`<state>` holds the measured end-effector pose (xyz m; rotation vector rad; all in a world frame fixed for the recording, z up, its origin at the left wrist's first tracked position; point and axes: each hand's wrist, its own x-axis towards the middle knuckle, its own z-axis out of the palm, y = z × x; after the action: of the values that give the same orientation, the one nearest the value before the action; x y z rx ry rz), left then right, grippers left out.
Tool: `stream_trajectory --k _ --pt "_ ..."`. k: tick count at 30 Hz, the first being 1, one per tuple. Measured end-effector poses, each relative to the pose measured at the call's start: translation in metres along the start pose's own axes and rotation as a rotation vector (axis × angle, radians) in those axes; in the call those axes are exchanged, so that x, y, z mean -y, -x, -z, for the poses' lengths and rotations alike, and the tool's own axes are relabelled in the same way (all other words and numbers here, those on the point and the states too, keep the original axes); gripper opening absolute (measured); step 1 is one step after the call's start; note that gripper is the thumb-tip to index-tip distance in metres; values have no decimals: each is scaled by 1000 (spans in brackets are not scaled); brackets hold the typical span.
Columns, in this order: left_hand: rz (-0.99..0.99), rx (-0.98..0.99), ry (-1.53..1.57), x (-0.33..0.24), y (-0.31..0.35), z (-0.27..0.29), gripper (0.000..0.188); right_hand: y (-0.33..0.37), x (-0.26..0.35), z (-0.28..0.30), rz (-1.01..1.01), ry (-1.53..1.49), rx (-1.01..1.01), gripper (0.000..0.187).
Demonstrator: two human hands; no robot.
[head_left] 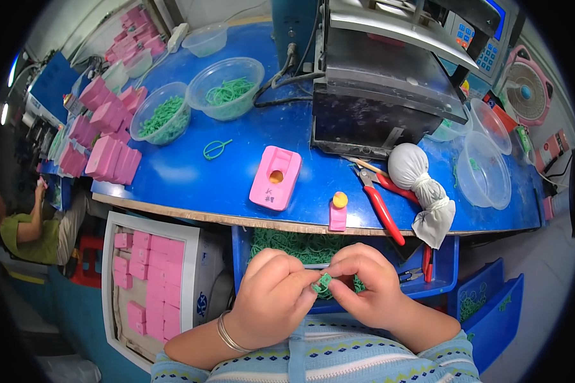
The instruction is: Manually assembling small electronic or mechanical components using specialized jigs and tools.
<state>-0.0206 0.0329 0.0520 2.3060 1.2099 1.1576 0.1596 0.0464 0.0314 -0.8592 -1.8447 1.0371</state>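
Observation:
My left hand (269, 290) and my right hand (372, 286) meet at the table's front edge. Both sets of fingers are pinched on a small green wax piece (324, 281), partly hidden by the fingertips. Beneath the hands, a blue drawer (452, 271) is filled with a tangle of green wax pieces (297, 246). On the blue table (191, 185) ahead lies a pink mold block (289, 180) with a yellow-lined hole. To its right sits a small pink piece (337, 220) topped by a yellow disc. A loose green ring-shaped piece (218, 149) lies farther left.
Red-handled cutters (380, 207) and a tied white cloth pouch (410, 167) lie at right, before a black machine (370, 118). Clear bowls (233, 67) hold green pieces. Pink blocks pile at left (112, 159) and fill a white-framed box (190, 281). Another person (29, 233) sits far left.

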Motion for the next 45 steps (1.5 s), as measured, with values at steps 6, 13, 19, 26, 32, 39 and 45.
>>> stream_trajectory --k 6,13,19,26,32,39,45 --pt "52 58 65 0 1 1 18 3 1 -4 -137 -326 -32 12" --pt "621 231 759 6 17 -2 7 1 -4 5 -602 -1221 -32 11" --pt "690 160 849 -5 4 -9 2 3 -1 6 -600 -1156 -27 11" --pt "-69 -218 -508 25 -36 5 50 -9 17 49 28 -412 -609 8" --pt "285 -44 -521 58 -58 -4 59 15 -10 166 215 629 -1173 10" --pt "300 -28 -524 58 -46 19 47 3 -4 128 286 991 -784 29" --pt "538 -29 1003 16 -27 5 47 -25 28 36 556 572 -30 46"
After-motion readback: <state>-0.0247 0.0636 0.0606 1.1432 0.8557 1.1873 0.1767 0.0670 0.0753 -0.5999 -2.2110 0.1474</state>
